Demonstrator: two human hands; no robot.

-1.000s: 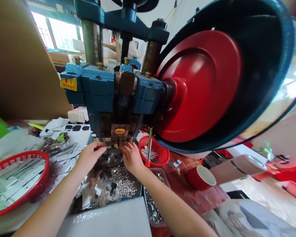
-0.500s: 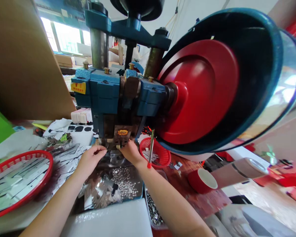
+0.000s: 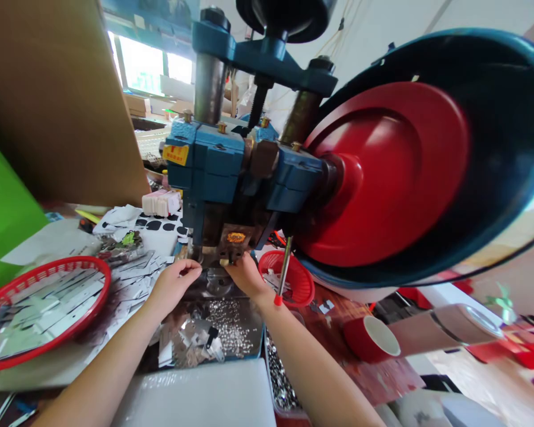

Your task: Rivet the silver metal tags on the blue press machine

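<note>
R hand deeper in; L hand back

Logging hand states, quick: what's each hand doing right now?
Left hand: fingers curled near the press; whether it holds anything, cannot tell.
Right hand: at the press, fingertips hidden; grip cannot be told.

Both the left hand and the right hand are bare, with slim fingers and narrow wrists. The left forearm and right forearm are bare too, smooth and slender, widening evenly toward the elbows. The right fingertips are partly hidden.
</note>
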